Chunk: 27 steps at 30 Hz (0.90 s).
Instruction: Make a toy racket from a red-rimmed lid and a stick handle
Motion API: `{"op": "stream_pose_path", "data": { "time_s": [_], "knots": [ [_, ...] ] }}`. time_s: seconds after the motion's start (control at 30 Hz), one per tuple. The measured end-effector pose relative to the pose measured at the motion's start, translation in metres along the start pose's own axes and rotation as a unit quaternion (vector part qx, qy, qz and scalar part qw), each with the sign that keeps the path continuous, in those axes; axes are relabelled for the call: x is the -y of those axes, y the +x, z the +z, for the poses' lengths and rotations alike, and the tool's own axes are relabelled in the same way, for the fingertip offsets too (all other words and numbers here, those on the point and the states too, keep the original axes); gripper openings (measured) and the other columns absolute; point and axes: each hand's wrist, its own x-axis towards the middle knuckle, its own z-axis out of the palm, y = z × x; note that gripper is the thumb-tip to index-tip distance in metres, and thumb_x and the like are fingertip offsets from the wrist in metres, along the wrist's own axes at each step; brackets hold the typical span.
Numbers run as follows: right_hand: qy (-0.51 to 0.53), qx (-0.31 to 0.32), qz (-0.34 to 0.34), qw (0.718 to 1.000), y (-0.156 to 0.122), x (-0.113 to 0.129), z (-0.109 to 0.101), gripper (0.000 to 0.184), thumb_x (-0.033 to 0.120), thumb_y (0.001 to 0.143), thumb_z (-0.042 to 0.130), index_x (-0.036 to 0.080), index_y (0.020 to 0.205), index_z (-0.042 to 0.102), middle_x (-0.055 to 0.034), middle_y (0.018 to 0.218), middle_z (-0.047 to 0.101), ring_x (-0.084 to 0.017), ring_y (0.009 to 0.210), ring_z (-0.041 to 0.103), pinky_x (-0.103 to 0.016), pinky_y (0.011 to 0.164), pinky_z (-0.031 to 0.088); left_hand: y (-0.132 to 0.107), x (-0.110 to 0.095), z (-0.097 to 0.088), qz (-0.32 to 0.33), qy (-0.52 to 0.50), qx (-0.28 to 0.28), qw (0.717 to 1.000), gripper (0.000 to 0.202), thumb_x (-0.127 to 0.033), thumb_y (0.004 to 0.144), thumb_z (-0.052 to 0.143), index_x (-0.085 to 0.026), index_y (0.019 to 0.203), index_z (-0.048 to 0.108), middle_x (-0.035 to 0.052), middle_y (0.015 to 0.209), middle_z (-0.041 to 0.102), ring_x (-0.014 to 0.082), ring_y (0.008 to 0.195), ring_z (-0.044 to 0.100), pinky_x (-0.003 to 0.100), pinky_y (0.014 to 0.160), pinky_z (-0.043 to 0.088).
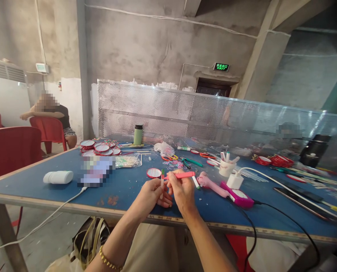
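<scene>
Blue table (57, 194) ran across a bare-walled workroom, with a perforated metal screen (157, 109) along its far side. Stick (162, 173): thin, upright, banded green and red at its upper end, held just over the near middle of the table. Judged light and stiff, liable to snap if bent; best pinched low, away from the coloured bands, which might smear. Red pen (187, 175): lay nearly level, its outer end pointing right. Judged light, rigid and smooth, perhaps a little slippery; best gripped close to the working end.

Left hand (149, 192): thumb and fingers closed in a pinch on the stick, remaining fingers curled loosely below. Right hand (182, 190): bent in a writing grip, fingers closed around the red pen. Pen end sat right beside the stick; could not tell whether they touched.

Nearby: a red-rimmed disc (154, 173) lay just beyond the left hand; a white marker (196, 183) with a green end lay right of the right hand.
</scene>
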Motion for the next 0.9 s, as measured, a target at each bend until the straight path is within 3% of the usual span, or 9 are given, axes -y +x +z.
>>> {"op": "stream_pose_path", "data": {
  "time_s": [0.4,0.9],
  "knots": [
    [-0.021,0.022,0.008,1.0,0.001,0.0011,0.001,0.032,0.047,0.088,0.057,0.02,0.071,0.056,0.0041,0.052,0.056,-0.01,0.036,0.049,-0.021,0.038,0.039,-0.0011,-0.0018,0.0024,-0.001,0.016,-0.006,1.0,0.028,-0.042,0.08,0.061,-0.017,0.073,0.05,0.0024,0.062,0.065,0.0171,0.058,0.069,0.029,0.059,0.059],
    [-0.057,0.02,-0.005,0.998,0.0021,-0.0013,0.0003,0.033,0.047,0.089,0.055,0.02,0.07,0.056,0.0032,0.052,0.057,-0.01,0.038,0.05,-0.022,0.041,0.04,0.0004,0.0039,0.0023,0.005,0.014,-0.005,1.0,0.034,-0.049,0.079,0.061,-0.017,0.074,0.052,0.0041,0.063,0.065,0.019,0.058,0.069,0.031,0.058,0.058]
  ]
}}
